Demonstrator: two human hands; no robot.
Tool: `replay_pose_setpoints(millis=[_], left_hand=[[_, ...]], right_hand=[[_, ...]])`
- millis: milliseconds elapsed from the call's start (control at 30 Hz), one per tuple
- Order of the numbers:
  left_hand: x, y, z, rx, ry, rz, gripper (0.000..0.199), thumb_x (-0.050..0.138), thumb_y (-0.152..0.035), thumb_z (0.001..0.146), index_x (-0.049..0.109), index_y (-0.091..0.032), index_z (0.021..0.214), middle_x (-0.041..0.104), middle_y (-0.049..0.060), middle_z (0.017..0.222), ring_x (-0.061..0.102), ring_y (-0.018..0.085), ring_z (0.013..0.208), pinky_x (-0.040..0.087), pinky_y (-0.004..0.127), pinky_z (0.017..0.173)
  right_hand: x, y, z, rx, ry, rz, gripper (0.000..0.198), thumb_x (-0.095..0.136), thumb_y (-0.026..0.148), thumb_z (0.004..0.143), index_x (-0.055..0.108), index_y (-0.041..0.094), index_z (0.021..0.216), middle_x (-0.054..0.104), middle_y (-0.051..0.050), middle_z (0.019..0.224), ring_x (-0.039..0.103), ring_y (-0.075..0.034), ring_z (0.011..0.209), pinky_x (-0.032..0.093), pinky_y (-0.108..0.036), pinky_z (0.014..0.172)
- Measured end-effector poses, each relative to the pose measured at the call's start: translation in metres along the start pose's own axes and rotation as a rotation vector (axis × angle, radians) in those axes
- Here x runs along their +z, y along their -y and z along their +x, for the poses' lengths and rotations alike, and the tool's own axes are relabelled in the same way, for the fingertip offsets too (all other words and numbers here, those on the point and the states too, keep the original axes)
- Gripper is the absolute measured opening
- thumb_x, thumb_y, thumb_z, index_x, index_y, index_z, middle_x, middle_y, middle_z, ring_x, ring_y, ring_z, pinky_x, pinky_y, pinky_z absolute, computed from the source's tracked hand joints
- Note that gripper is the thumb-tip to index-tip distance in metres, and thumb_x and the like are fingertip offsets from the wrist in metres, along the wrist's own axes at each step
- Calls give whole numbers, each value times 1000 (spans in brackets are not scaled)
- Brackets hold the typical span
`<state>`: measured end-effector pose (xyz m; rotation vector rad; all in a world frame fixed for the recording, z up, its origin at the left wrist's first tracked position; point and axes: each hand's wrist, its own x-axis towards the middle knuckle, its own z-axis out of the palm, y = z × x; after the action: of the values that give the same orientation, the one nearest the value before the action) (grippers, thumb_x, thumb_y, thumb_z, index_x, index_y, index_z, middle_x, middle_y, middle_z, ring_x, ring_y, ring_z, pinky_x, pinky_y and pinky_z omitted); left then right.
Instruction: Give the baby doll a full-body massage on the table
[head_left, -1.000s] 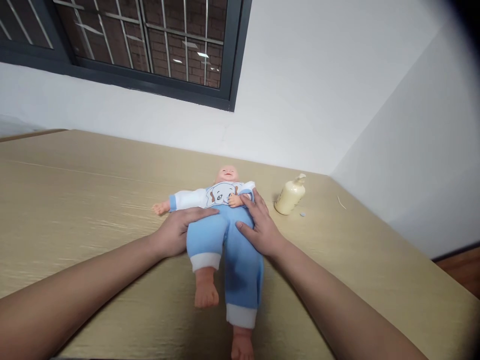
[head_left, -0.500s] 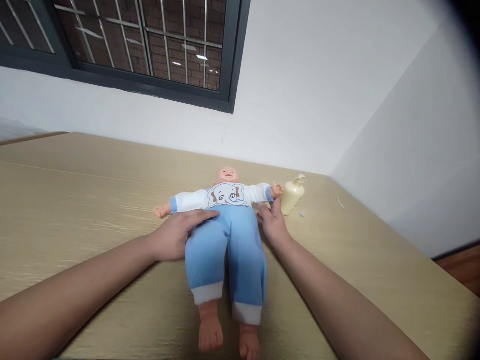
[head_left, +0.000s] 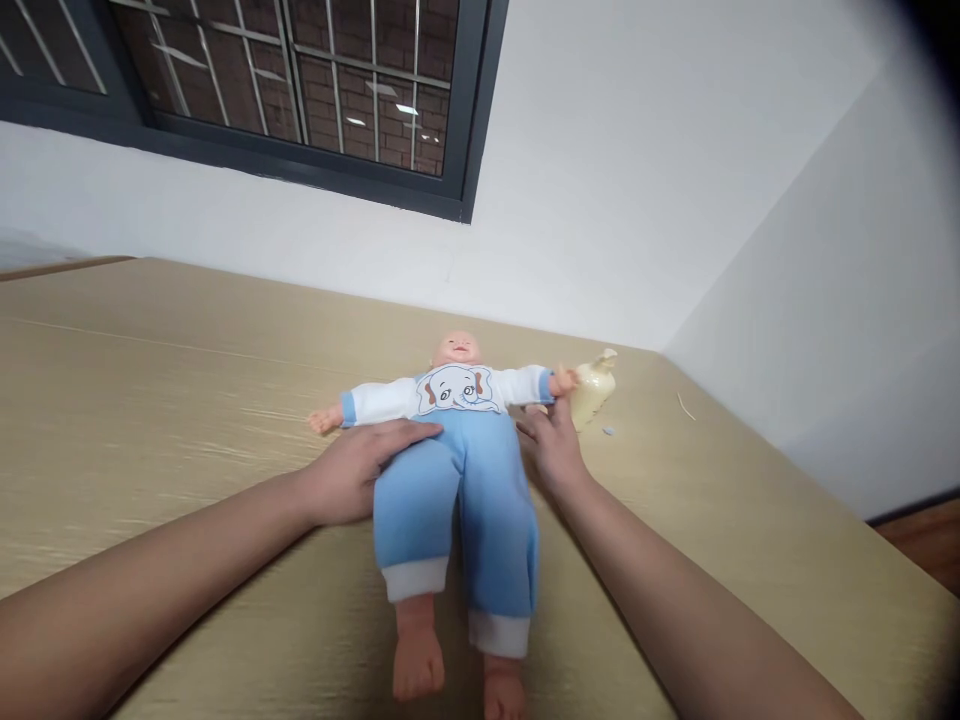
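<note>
A baby doll [head_left: 457,392] lies on its back on the table with its arms spread. It wears a white top with an elephant face and light blue trousers [head_left: 420,500] with white cuffs. My left hand [head_left: 349,470] is closed around the doll's hip, one digit stretched over the trousers and the others partly hidden. On the opposite side, my right hand [head_left: 556,450] rests beside the waist, below the doll's outstretched arm, with its visible fingers apart. A pale yellow pump bottle [head_left: 596,392] stands just beyond the doll's hand, which partly covers it.
The wood-coloured table [head_left: 225,340] runs back to a white wall [head_left: 570,200]. A dark-framed barred window [head_left: 300,165] is above. A small bluish bit [head_left: 608,431] and a thin pale strip [head_left: 685,406] lie right of the bottle.
The view has shifted slightly. The doll's arm on the right has moved a little toward the bottle and now overlaps it more. Both hands stay at the doll's sides.
</note>
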<state>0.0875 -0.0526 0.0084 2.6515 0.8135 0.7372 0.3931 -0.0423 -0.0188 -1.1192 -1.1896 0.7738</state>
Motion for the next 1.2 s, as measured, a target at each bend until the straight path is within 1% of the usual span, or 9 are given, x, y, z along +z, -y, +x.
replay_pose_setpoints(millis=[100, 200, 333, 467, 633, 800, 967, 1100, 1200], left_hand=[[5, 3, 1, -75, -71, -84, 53, 60, -35, 92, 51, -25, 143, 60, 9, 143, 58, 28, 129, 45, 45, 109], [10, 3, 4, -141, -144, -186, 50, 64, -39, 90, 59, -24, 137, 62, 8, 141, 60, 30, 127, 46, 47, 109], [15, 1, 7, -139, -185, -282, 39, 61, -39, 92, 68, -25, 127, 71, 6, 126, 68, 28, 114, 54, 46, 100], [16, 0, 7, -135, -202, -241, 38, 62, -36, 92, 68, -25, 127, 71, 6, 127, 68, 28, 114, 54, 44, 101], [10, 0, 5, -67, -138, -152, 40, 60, -32, 92, 63, -24, 132, 69, 7, 129, 66, 27, 117, 53, 43, 100], [5, 1, 2, 23, -14, -4, 55, 61, -31, 89, 52, -28, 143, 63, 7, 139, 61, 29, 125, 47, 44, 106], [3, -2, 0, 60, 44, 147, 58, 61, -33, 87, 51, -28, 144, 56, 9, 147, 56, 31, 131, 46, 45, 108], [0, -7, 0, 55, 132, 278, 61, 58, -35, 88, 49, -25, 147, 50, 12, 152, 54, 32, 134, 48, 45, 105], [-1, -7, 0, 47, 153, 313, 61, 56, -32, 87, 49, -23, 147, 48, 12, 154, 53, 32, 135, 49, 45, 104]], right_hand=[[7, 6, -11, -223, 172, -285, 81, 63, 46, 90, 21, 32, 159, 30, -6, 164, 31, -28, 150, 39, -51, 116], [8, 9, -15, -291, 286, -520, 84, 62, 50, 91, 17, 33, 160, 12, -2, 169, 6, -28, 157, 18, -57, 124], [6, 14, -14, -303, 386, -630, 76, 59, 55, 92, 26, 36, 158, 5, 1, 170, 1, -29, 157, 12, -58, 124], [5, 17, -13, -318, 419, -646, 76, 62, 57, 90, 30, 38, 156, -3, 3, 169, 0, -30, 156, 11, -58, 125], [6, 12, -14, -300, 340, -542, 76, 62, 52, 91, 29, 35, 157, 12, -1, 169, 9, -28, 156, 20, -56, 124], [8, 6, -11, -167, 73, -256, 88, 62, 49, 91, 10, 31, 160, 35, -9, 161, 45, -28, 141, 45, -50, 110], [12, 2, -4, 68, -66, 36, 76, 66, 48, 87, 29, 34, 151, 61, -6, 138, 67, -25, 113, 58, -43, 94], [12, 2, -2, 353, -98, 278, 64, 67, 47, 85, 39, 33, 141, 69, -4, 125, 75, -22, 88, 63, -38, 72], [12, 1, -6, 373, -32, 280, 57, 67, 48, 85, 49, 28, 134, 71, -6, 124, 74, -24, 91, 63, -41, 74]])
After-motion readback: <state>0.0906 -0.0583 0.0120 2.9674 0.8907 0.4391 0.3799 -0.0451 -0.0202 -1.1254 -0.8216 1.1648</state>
